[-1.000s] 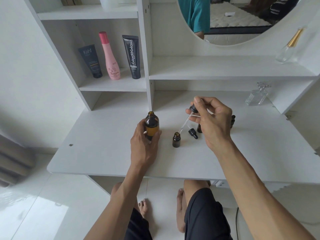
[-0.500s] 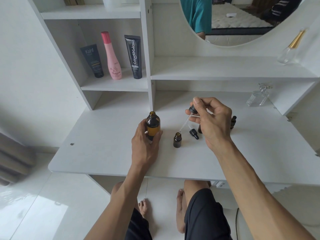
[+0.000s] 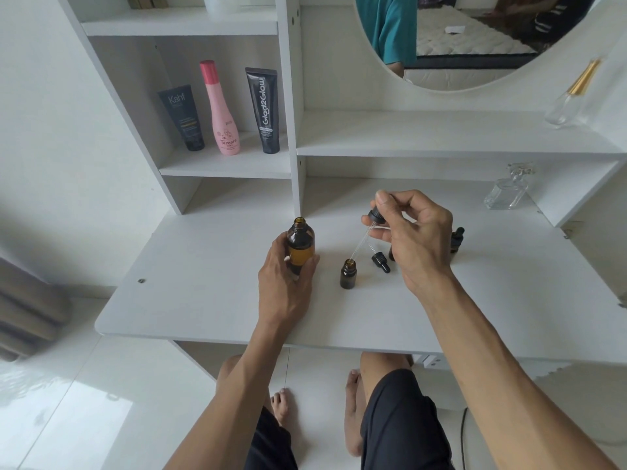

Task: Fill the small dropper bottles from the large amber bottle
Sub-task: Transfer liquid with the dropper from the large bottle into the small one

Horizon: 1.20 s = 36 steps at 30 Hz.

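The large amber bottle [image 3: 300,245] stands uncapped on the white desk [image 3: 203,300], and my left hand [image 3: 286,286] grips its lower body. To its right stands a small open dropper bottle [image 3: 348,275]. My right hand [image 3: 412,242] pinches the black bulb of a glass dropper [image 3: 368,228], whose thin pipette slants down with its tip at the small bottle's mouth. A loose black dropper cap [image 3: 380,261] lies just right of that bottle. Another small capped dropper bottle [image 3: 456,239] stands behind my right hand, partly hidden.
On the left shelf stand a dark Kahf tube [image 3: 182,117], a pink bottle [image 3: 220,110] and a black Glad2Glow tube [image 3: 265,110]. A clear glass perfume bottle [image 3: 506,193] sits at the back right, another [image 3: 570,100] on the upper shelf under the oval mirror [image 3: 475,35].
Both hands and the bottles keep almost the same places; the dropper tip has stayed over the small bottle's mouth. Only the view has shifted slightly.
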Tool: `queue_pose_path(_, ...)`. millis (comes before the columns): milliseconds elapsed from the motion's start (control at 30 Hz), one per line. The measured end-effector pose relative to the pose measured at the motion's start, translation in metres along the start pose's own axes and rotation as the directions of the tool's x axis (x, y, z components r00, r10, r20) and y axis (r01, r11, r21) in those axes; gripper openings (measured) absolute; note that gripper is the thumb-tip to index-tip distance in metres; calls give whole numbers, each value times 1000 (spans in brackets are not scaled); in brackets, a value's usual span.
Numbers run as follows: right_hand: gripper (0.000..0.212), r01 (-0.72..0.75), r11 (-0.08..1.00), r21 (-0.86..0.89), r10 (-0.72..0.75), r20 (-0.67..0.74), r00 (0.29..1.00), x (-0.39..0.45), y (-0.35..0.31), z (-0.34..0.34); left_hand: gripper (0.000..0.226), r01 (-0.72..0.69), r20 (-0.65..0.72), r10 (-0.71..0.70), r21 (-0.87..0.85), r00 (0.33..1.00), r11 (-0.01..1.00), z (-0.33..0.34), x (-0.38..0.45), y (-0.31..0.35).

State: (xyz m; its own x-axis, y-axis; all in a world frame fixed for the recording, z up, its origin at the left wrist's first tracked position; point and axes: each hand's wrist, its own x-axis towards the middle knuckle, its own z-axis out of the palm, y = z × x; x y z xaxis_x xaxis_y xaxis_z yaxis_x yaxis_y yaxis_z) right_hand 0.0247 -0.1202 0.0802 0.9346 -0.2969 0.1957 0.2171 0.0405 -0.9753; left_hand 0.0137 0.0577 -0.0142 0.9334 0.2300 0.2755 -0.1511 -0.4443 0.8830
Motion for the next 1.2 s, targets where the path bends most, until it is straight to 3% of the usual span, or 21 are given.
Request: queue_pose_path(1200, 21, 59, 994, -90, -55, 52, 997, -5, -9, 8, 42, 7, 7, -7, -4, 1000, 1000, 0, 0, 0)
